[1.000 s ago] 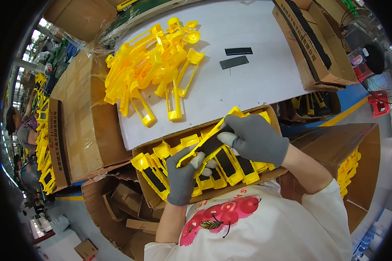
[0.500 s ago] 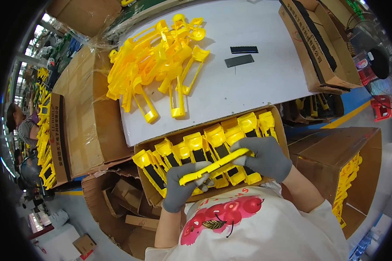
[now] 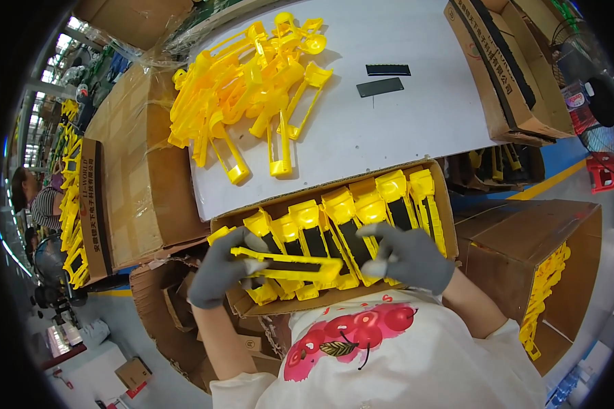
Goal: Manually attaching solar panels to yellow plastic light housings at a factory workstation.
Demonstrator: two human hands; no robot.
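L hand (image 3: pixel 222 270) holds yellow frame (image 3: pixel 290 258); R hand (image 3: pixel 416 259) nr (half-curled).

Before us sits a carton (image 3: pixel 443 198) with plastic frames (image 3: pixel 339 204) lined up inside. Behind it, our worktable (image 3: pixel 423 129) bears a heap of frames (image 3: pixel 252 95) on the left, two strips (image 3: pixel 380 87) right of that, and a cardboard box (image 3: pixel 483 78) at its right end; left of the table stands another carton (image 3: pixel 133 170).

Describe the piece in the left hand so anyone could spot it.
Start at the white table; an open cardboard box of yellow frames sits at its near edge. Over the box, the gloved left hand holds a single frame by one end. It lies crosswise, unlike those packed beneath.
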